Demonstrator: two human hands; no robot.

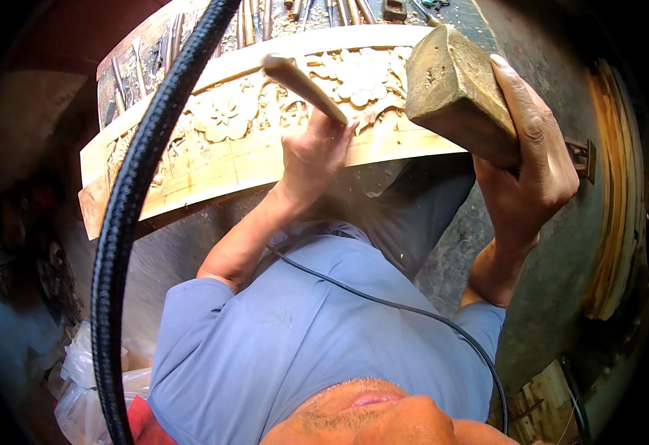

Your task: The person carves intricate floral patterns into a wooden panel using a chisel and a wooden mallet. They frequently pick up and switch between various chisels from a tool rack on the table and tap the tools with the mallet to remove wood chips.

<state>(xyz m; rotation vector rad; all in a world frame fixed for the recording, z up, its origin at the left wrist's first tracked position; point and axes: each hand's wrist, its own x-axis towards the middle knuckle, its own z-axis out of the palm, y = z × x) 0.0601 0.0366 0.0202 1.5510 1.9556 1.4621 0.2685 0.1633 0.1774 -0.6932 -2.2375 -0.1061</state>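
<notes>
The left hand (pixel 313 152) curls its fingers round one wooden tool handle (pixel 302 85), the blade out of sight; the right hand (pixel 536 167) grips one squared wooden block (pixel 454 93), to the right of the left fingers; behind the left fingers lies one carved wooden panel (pixel 228 162), at least two flowers in its relief; farther beyond them, at least ten carving tools (pixel 267 21) lie on a worktop; the left forearm slants rightward; the right hand is raised, fingertips upward.
</notes>
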